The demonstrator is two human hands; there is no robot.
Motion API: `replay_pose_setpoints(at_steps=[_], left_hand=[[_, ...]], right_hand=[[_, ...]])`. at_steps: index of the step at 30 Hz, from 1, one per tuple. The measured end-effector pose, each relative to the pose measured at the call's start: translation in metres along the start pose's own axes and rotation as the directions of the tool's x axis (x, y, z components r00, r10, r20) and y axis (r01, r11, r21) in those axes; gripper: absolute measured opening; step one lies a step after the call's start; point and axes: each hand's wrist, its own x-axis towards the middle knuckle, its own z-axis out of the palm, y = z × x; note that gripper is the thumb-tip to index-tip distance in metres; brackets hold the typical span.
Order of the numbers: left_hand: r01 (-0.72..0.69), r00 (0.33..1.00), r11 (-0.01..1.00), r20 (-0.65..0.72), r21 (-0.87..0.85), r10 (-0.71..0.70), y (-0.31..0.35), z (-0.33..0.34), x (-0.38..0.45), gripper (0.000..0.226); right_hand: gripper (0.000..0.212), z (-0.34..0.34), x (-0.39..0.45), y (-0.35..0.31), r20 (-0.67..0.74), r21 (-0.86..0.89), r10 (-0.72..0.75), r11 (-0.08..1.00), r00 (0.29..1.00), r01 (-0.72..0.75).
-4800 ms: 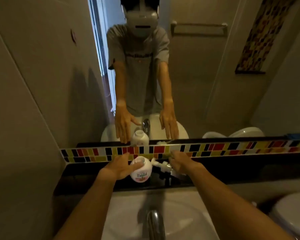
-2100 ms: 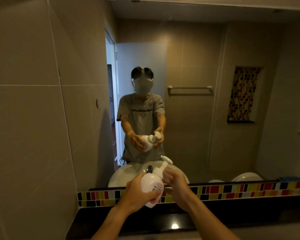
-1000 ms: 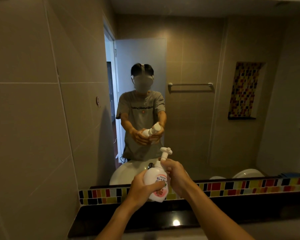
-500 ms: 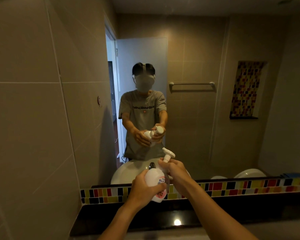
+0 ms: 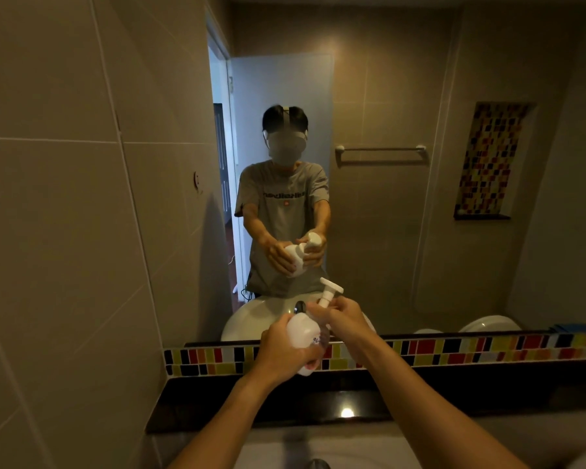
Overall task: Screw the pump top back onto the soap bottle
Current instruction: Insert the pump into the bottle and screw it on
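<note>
Left hand grip clamped round soap bottle, held tilted above dark surface. Right hand grip closed on pump top at bottle's neck (nozzle pointing up-right). Beyond, tile strip, then mirror.

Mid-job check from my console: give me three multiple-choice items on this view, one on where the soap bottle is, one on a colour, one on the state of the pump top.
1. Where is the soap bottle?
A. Lying in the sink
B. Held up in front of the mirror
C. Standing on the black ledge

2. What colour is the pump top?
A. White
B. Blue
C. Red

3. What is the pump top's state?
A. Lying apart on the ledge
B. Dropped in the basin
C. Seated on the bottle's neck

Answers: 1 B, the left hand holds it aloft; 2 A, its nozzle shows white; 3 C, the right hand grips its collar at the neck.
</note>
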Motion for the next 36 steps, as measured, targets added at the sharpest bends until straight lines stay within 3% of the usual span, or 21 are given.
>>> replay_pose_setpoints(at_steps=[7, 10, 14, 16, 19, 22, 27, 33, 36], left_hand=[[0.029, 0.999, 0.993, -0.012, -0.115, -0.031, 0.002, 0.006, -0.006, 0.052], [0.087, 0.996, 0.963, 0.055, -0.256, -0.076, 0.004, 0.002, -0.006, 0.048], [0.105, 0.992, 0.931, 0.105, -0.35, -0.073, 0.01, -0.005, -0.003, 0.031], [0.061, 0.998, 0.961, 0.031, -0.27, -0.055, 0.012, -0.002, -0.002, 0.035], [0.005, 0.994, 0.984, -0.103, -0.177, -0.024, 0.016, 0.008, -0.005, 0.048], [-0.013, 0.99, 0.988, -0.139, -0.154, -0.009, 0.014, 0.013, -0.007, 0.049], [0.034, 0.999, 0.971, -0.022, -0.236, -0.04, 0.008, 0.003, -0.005, 0.047], [0.003, 0.999, 0.975, -0.033, -0.221, -0.011, 0.009, 0.004, -0.008, 0.048], [0.033, 0.999, 0.96, -0.018, -0.279, -0.04, 0.007, 0.003, -0.009, 0.05]], right_hand=[[0.045, 0.007, -0.003, 0.014, -0.13, 0.039, -0.04, 0.998, 0.991, 0.045], [0.056, 0.004, -0.003, 0.01, -0.027, 0.154, 0.04, 0.987, 0.999, -0.036], [0.033, -0.001, -0.004, 0.004, 0.134, 0.367, 0.113, 0.917, 0.985, -0.155], [0.032, 0.0, -0.002, 0.005, 0.103, 0.332, 0.059, 0.939, 0.993, -0.09], [0.035, 0.008, -0.006, 0.004, -0.053, 0.242, 0.0, 0.97, 0.999, 0.013], [0.046, 0.011, -0.007, 0.003, -0.122, 0.183, -0.009, 0.983, 0.993, 0.031], [0.033, 0.001, -0.005, -0.004, 0.0, 0.324, 0.078, 0.943, 0.997, -0.074], [0.057, 0.005, -0.002, -0.004, -0.023, 0.181, 0.025, 0.983, 0.999, -0.02], [0.039, 0.004, -0.005, -0.009, 0.07, 0.278, 0.055, 0.958, 0.996, -0.072]])
